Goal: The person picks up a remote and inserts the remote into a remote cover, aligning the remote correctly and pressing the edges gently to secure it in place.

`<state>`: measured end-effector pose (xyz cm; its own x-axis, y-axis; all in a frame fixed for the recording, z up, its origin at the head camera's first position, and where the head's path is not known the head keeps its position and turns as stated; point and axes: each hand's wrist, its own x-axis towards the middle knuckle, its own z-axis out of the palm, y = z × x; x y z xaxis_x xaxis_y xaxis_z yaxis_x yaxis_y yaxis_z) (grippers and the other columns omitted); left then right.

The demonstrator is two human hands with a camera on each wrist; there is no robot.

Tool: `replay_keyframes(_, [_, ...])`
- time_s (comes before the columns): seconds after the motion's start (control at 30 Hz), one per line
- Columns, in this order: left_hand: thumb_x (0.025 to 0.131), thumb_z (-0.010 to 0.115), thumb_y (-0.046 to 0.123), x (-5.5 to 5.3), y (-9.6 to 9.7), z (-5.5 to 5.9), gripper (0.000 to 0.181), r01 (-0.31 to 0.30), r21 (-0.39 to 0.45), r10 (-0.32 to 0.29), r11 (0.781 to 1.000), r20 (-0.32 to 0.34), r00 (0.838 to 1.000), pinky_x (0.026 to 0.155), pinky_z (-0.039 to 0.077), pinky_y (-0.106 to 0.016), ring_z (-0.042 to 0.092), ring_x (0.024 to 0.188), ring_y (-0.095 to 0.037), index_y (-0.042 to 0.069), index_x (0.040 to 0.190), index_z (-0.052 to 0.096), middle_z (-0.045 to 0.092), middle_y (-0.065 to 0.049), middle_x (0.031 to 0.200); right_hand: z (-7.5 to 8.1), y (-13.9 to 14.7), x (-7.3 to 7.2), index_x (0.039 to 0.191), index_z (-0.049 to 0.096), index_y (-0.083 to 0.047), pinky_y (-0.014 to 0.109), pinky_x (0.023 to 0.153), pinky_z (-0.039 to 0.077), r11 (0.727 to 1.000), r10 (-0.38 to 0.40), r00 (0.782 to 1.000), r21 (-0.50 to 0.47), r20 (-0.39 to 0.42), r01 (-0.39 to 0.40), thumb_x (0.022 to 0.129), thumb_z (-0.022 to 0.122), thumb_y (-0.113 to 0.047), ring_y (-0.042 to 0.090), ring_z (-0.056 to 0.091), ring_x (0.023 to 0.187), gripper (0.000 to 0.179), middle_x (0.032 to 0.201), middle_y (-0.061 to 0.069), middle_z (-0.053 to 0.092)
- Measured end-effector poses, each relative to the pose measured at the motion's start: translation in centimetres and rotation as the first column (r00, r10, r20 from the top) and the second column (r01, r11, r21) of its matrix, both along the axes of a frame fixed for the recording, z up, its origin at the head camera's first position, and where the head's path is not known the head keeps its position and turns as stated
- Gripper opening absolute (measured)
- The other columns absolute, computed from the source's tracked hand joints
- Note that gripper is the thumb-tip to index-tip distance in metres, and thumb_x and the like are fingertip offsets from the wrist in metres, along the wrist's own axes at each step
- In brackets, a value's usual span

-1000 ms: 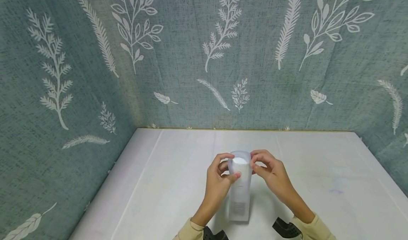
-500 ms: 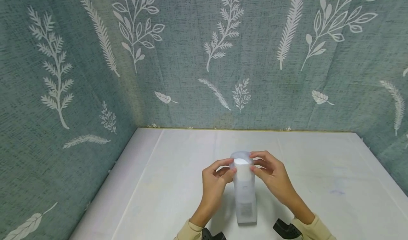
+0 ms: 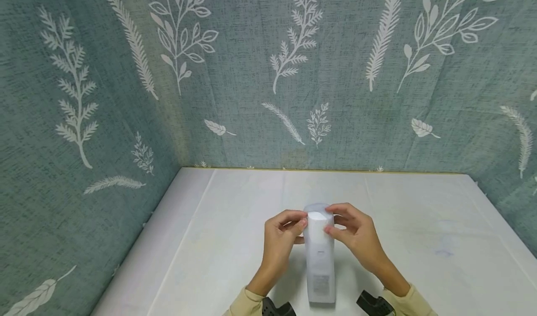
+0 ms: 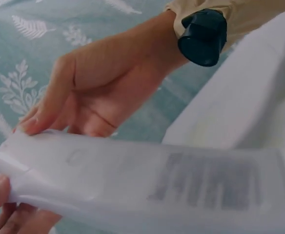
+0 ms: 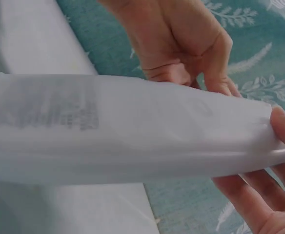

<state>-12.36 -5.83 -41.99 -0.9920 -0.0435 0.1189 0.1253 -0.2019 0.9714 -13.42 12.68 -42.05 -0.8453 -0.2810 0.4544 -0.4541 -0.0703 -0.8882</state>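
A long white item sits inside a frosted translucent cover (image 3: pixel 320 260), its lower part marked with a blurred printed block. It stands out from the table toward the head camera, top end away from me. My left hand (image 3: pixel 278 239) pinches the upper left edge, thumb on the near face and fingers behind. Opposite it, my right hand (image 3: pixel 356 234) grips the upper right edge, its thumb on the front and index finger at the top rim. In the left wrist view the cover (image 4: pixel 132 180) spans the frame lengthwise; the right wrist view shows the cover (image 5: pixel 157 126) likewise.
A white table (image 3: pixel 226 223) lies beneath, its back edge meeting a green leaf-patterned cloth (image 3: pixel 243 73) that hangs behind and at the sides. Black wrist mounts (image 3: pixel 375 303) sit by both cream sleeves (image 3: pixel 407 299).
The covered item has come slightly nearer, its lower end lower in view. My left thumb has moved from the front face to the left edge; my right thumb now lies on the front.
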Motion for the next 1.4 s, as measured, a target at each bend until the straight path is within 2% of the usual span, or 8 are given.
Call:
replay_keyframes(0.17, [0.086,0.065,-0.003,0.6,-0.3,1.6,0.022,0.064,-0.159,-0.079,0.985,-0.087,0.993,0.063,0.059,-0.036,0.063,0.091,-0.026,-0.002,0.108,0.069,0.062,-0.016,0.102,0.1,0.2,-0.2,0.113,0.057,0.009,0.029,0.066,0.057,0.998,-0.015,0.999,-0.069,-0.029,0.013,0.08,0.065,0.014,0.019,0.065,0.088,0.034,0.108,0.009,0.065])
replay_keyframes(0.3, [0.088,0.061,-0.006,1.3,-0.5,3.6,0.02,0.077,-0.355,-0.143,0.932,-0.163,0.976,0.067,0.058,-0.029,0.06,0.094,-0.03,-0.009,0.107,0.067,0.058,-0.018,0.105,0.1,0.5,-0.4,0.114,0.056,0.012,0.029,0.067,0.057,0.995,0.019,0.999,-0.098,-0.036,-0.023,0.08,0.063,0.017,0.019,0.065,0.09,0.034,0.109,0.007,0.066])
replay_keyframes(0.37, [0.089,0.06,-0.005,1.3,-0.7,4.1,0.018,0.121,-0.387,-0.196,0.914,-0.162,0.967,0.068,0.058,-0.028,0.061,0.092,-0.03,-0.011,0.104,0.067,0.06,-0.019,0.103,0.1,0.7,-0.5,0.115,0.055,0.012,0.029,0.068,0.057,0.993,0.046,0.998,-0.112,-0.035,-0.05,0.081,0.061,0.017,0.019,0.065,0.091,0.035,0.109,0.008,0.066])
replay_keyframes(0.47, [0.089,0.061,-0.003,0.7,-1.0,3.6,0.016,0.234,-0.295,-0.272,0.926,-0.092,0.958,0.069,0.058,-0.033,0.063,0.091,-0.028,-0.01,0.102,0.067,0.062,-0.019,0.101,0.1,1.1,-0.5,0.116,0.054,0.011,0.031,0.07,0.057,0.988,0.09,0.996,-0.123,-0.016,-0.091,0.082,0.059,0.017,0.02,0.064,0.094,0.035,0.111,0.008,0.065])
replay_keyframes(0.57, [0.087,0.065,0.0,0.0,-1.2,2.3,0.014,0.27,-0.164,-0.276,0.949,-0.021,0.961,0.067,0.059,-0.039,0.065,0.087,-0.025,-0.009,0.098,0.069,0.065,-0.017,0.096,0.3,1.2,-0.4,0.116,0.054,0.009,0.032,0.071,0.057,0.984,0.13,0.991,-0.123,0.011,-0.128,0.083,0.058,0.016,0.02,0.063,0.096,0.034,0.111,0.007,0.065])
replay_keyframes(0.67, [0.085,0.068,0.002,-0.5,-1.0,1.5,0.013,0.226,-0.104,-0.226,0.968,0.015,0.974,0.063,0.058,-0.042,0.065,0.082,-0.024,-0.009,0.092,0.071,0.067,-0.016,0.09,0.3,1.2,-0.5,0.117,0.053,0.01,0.033,0.071,0.057,0.981,0.151,0.988,-0.122,0.012,-0.148,0.084,0.057,0.015,0.021,0.064,0.096,0.034,0.112,0.007,0.065])
replay_keyframes(1.1, [0.086,0.066,0.003,-0.3,0.3,1.7,0.012,0.08,-0.075,-0.079,0.994,0.021,0.997,0.054,0.058,-0.042,0.063,0.078,-0.021,-0.008,0.086,0.069,0.065,-0.013,0.084,0.2,1.6,-0.7,0.117,0.054,0.011,0.033,0.07,0.058,0.991,0.11,0.994,-0.079,-0.007,-0.11,0.084,0.059,0.014,0.022,0.064,0.095,0.033,0.112,0.007,0.065])
replay_keyframes(1.4, [0.088,0.067,0.01,0.0,0.3,1.7,0.018,0.089,-0.032,-0.09,0.996,-0.05,0.995,0.056,0.058,-0.045,0.062,0.083,-0.021,-0.007,0.092,0.067,0.061,-0.015,0.095,0.3,1.6,-0.7,0.114,0.054,0.009,0.033,0.068,0.058,0.995,0.066,0.998,-0.077,-0.011,-0.066,0.083,0.061,0.015,0.021,0.065,0.091,0.033,0.109,0.007,0.065])
